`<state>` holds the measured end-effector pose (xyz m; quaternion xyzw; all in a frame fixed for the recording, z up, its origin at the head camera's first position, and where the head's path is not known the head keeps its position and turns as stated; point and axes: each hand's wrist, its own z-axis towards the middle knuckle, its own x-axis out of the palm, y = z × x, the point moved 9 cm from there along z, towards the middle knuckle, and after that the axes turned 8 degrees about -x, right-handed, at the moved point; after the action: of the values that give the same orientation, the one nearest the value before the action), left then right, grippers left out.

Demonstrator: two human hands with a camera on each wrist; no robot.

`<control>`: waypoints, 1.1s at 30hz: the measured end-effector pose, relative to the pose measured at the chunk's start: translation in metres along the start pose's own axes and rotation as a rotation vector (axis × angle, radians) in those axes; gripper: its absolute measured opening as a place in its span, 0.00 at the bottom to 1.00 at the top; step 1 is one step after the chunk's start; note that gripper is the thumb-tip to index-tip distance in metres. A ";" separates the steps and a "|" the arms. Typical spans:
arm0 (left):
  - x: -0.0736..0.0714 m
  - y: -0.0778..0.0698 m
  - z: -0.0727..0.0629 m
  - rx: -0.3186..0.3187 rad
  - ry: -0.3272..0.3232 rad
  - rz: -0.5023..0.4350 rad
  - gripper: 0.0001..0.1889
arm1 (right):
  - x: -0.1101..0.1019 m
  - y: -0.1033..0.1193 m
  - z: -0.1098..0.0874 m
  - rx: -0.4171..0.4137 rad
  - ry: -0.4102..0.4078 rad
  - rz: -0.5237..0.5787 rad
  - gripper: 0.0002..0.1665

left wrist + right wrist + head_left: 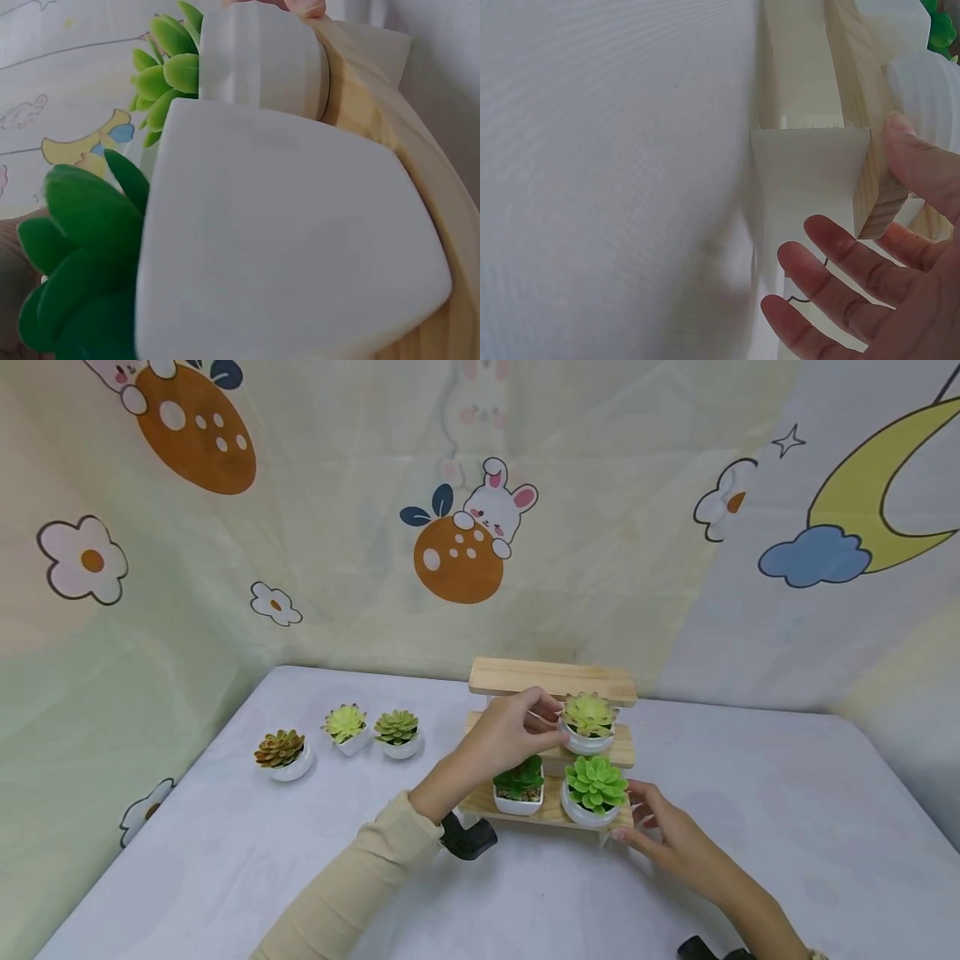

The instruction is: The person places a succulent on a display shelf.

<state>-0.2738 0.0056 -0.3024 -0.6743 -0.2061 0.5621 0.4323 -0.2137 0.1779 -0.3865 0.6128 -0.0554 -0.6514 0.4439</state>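
A three-tier wooden plant stand (551, 677) is on the white table. With thumb and fingers, my left hand (510, 731) grips the white round pot of a pale green succulent (588, 717) at the right of the middle tier. Whether that pot bears on the board is hidden. My right hand (671, 839) holds the bottom board's right end, thumb on its front edge (877, 142), other fingers spread apart. On the bottom tier, a dark green plant in a square white pot (292, 232) stands left of a bright green succulent in a round pot (595, 789).
Left of the stand are a brownish succulent (281, 750), a yellow-green one (347, 727) and a dull green one (397, 732), each in a white pot. Behind the table (187, 860) hangs a printed cloth backdrop (352, 510).
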 end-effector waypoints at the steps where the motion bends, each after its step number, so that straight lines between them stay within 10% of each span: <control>1: -0.002 -0.001 -0.001 0.012 -0.010 -0.002 0.15 | 0.000 0.000 0.000 -0.001 -0.001 0.000 0.32; 33: -0.089 0.014 -0.088 0.268 -0.310 -0.009 0.25 | 0.000 0.001 -0.001 -0.024 -0.005 -0.011 0.32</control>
<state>-0.2190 -0.1007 -0.2631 -0.5152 -0.1966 0.6796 0.4838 -0.2121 0.1777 -0.3860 0.6062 -0.0451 -0.6559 0.4476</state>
